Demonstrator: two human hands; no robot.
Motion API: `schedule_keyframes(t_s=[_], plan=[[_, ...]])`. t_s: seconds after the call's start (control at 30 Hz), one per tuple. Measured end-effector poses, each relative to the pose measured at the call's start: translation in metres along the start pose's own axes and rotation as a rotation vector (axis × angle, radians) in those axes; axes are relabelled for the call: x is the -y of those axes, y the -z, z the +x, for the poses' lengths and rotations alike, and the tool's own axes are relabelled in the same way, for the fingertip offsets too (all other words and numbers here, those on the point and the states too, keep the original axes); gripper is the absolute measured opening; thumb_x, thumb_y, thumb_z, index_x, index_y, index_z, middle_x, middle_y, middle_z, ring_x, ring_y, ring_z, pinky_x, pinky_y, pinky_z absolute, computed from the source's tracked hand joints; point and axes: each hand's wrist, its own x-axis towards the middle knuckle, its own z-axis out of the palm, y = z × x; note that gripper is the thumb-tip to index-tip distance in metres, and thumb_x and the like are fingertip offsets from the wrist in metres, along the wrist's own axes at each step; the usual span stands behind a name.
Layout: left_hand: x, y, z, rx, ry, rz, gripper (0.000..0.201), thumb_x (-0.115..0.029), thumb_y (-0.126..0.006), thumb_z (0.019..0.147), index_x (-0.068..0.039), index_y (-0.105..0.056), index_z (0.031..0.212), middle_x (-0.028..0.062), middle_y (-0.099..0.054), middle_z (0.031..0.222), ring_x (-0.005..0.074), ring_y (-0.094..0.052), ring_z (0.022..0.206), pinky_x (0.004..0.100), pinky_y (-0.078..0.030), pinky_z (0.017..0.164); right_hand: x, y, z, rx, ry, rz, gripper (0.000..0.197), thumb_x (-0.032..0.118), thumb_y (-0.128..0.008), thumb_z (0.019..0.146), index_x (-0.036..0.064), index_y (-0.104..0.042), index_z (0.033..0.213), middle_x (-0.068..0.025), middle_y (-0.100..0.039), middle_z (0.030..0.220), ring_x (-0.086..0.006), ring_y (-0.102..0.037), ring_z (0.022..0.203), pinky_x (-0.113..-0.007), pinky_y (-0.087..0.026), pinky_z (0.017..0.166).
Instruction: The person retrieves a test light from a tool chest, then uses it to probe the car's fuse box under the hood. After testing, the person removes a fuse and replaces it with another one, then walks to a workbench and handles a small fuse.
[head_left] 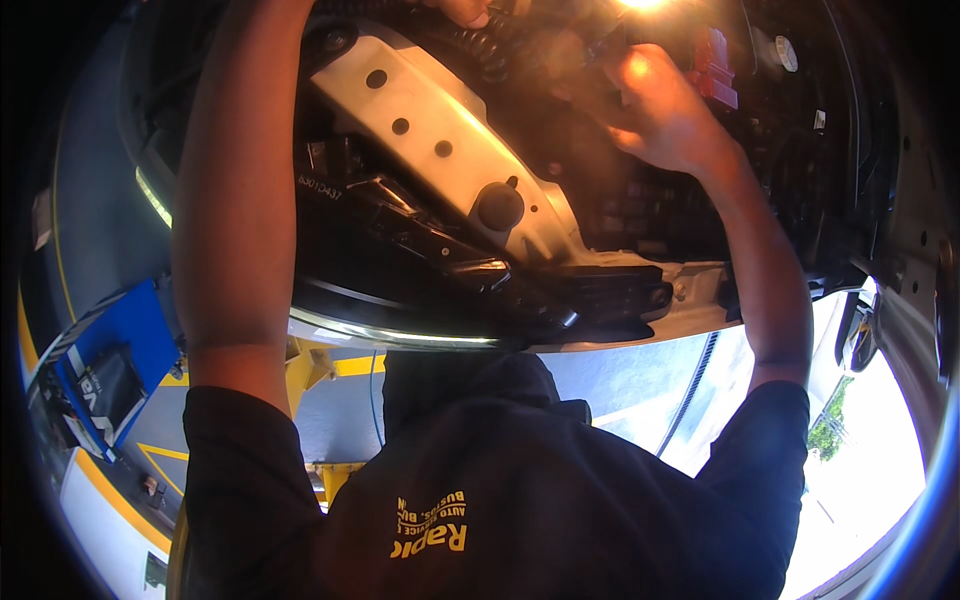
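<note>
The dark ribbed part (484, 52) nearest my hands sits deep in the engine bay (625, 225), toward its far edge. Its rings show dull and brownish under a warm lamp (645, 4), and the area to its right is too blurred to make out. Just above it I have the left hand (466, 12), only partly in view; I cannot tell what its fingers hold. To its right, the right hand (660, 105) has its fingers curled and the thumb out to the left; whether they grip anything I cannot tell. A red block (712, 68) stands just beyond that hand.

A pale metal brace (428, 108) with round holes slants from the upper left down to the bay's near edge. Left of it, a glossy black housing (420, 240) fills the near-left corner. Between the brace and my right forearm (755, 235) lies a shadowed stretch with some room; my left forearm (235, 200) crosses the left side.
</note>
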Motion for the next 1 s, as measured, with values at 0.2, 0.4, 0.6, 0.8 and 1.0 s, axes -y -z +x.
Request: schedule_keyframes(t_s=[0.2, 0.4, 0.6, 0.8, 1.0], plan=[[-0.016, -0.005, -0.009, -0.045, 0.08, 0.024, 0.025, -0.026, -0.077, 0.09, -0.002, -0.075, 0.095, 0.0068, -0.072, 0.08, 0.0171, -0.063, 0.07, 0.0371, -0.049, 0.063, 0.0, 0.019, -0.014, 0.168, 0.002, -0.229, 0.067, -0.002, -0.08, 0.081, 0.0124, -0.063, 0.145, -0.0108, -0.065, 0.117, -0.0311, -0.061, 0.106, -0.039, -0.054, 0.089], [-0.023, -0.012, -0.008, -0.146, 0.183, 0.084, 0.029, -0.029, -0.078, 0.09, -0.003, -0.075, 0.102, 0.009, -0.075, 0.09, 0.019, -0.067, 0.078, 0.0367, -0.052, 0.069, -0.007, -0.005, -0.004, -0.113, 0.063, -0.281, 0.047, 0.0, -0.076, 0.088, 0.0067, -0.06, 0.132, -0.0129, -0.065, 0.104, -0.029, -0.066, 0.097, -0.04, -0.054, 0.083], [-0.01, -0.015, 0.0, -0.095, 0.123, 0.172, 0.041, -0.034, -0.079, 0.092, -0.001, -0.073, 0.115, 0.0128, -0.077, 0.105, 0.025, -0.072, 0.098, 0.0391, -0.054, 0.087, 0.022, 0.023, 0.01, 0.005, 0.003, 0.336, 0.031, 0.003, -0.076, 0.09, 0.0039, -0.058, 0.116, -0.0129, -0.065, 0.103, -0.0295, -0.065, 0.091, -0.04, -0.055, 0.08], [-0.002, -0.014, 0.005, -0.042, 0.034, 0.199, 0.042, -0.035, -0.077, 0.094, 0.0, -0.072, 0.117, 0.0139, -0.077, 0.104, 0.0276, -0.072, 0.097, 0.0421, -0.054, 0.087, 0.032, 0.028, 0.021, 0.067, -0.037, 0.318, 0.029, 0.002, -0.074, 0.093, 0.0066, -0.056, 0.116, -0.0138, -0.062, 0.1, -0.0285, -0.065, 0.081, -0.038, -0.052, 0.071], [-0.002, -0.016, 0.008, -0.056, -0.007, 0.169, 0.039, -0.033, -0.076, 0.094, 0.001, -0.072, 0.114, 0.0163, -0.076, 0.101, 0.0303, -0.072, 0.094, 0.043, -0.054, 0.085, 0.028, 0.03, 0.017, 0.085, -0.103, 0.335, 0.029, 0.004, -0.073, 0.094, 0.0063, -0.055, 0.116, -0.0157, -0.062, 0.093, -0.0316, -0.067, 0.08, -0.039, -0.052, 0.072]])
